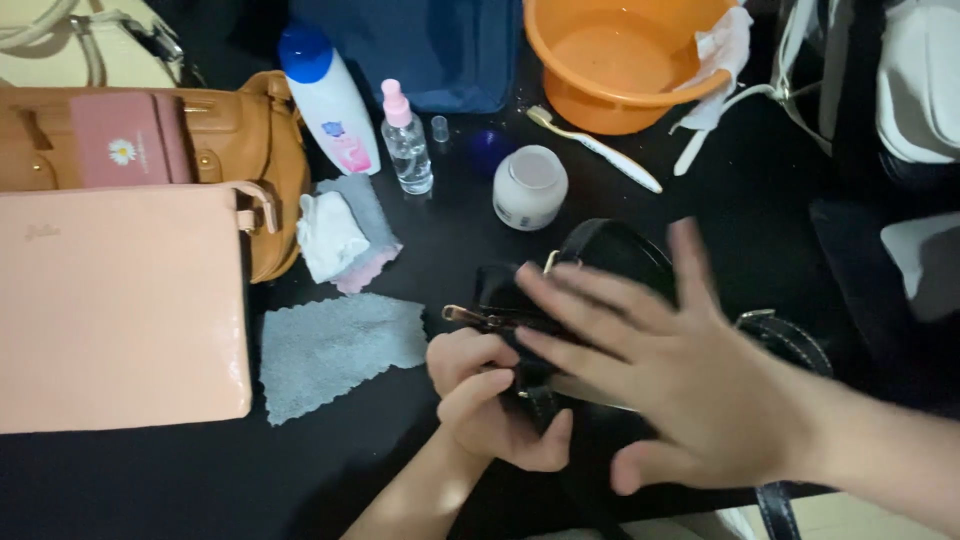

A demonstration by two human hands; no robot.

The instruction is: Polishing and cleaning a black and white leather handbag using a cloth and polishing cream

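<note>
From the head camera, a black handbag [600, 262] lies on the dark table [150, 480], a little right of centre, with its gold zipper pull [462, 315] pointing left. The left hand [490, 400] is curled tight around the bag's near edge, fingers clenched on the black material. The right hand [680, 370] is spread flat with fingers splayed, held over the top of the bag; it is blurred, and whether it touches the bag cannot be told. It grips nothing.

An orange basin [625, 60] stands at the top; its inside looks bare, and a white cloth [725, 60] hangs over its right rim. A white toothbrush [595, 148] lies just in front of it. A small white jar [530, 187] with its lid on stands just behind the bag. Left of the jar are a clear spray bottle [407, 145] with a pink cap and a taller white bottle [330, 100] with a blue cap, both shut.

A grey cloth [340, 345] lies flat, just left of the left hand. Behind it, a folded white cloth [330, 235] rests on another grey one. At far left, a pink purse [120, 305] lies against a tan leather bag [250, 150].
</note>
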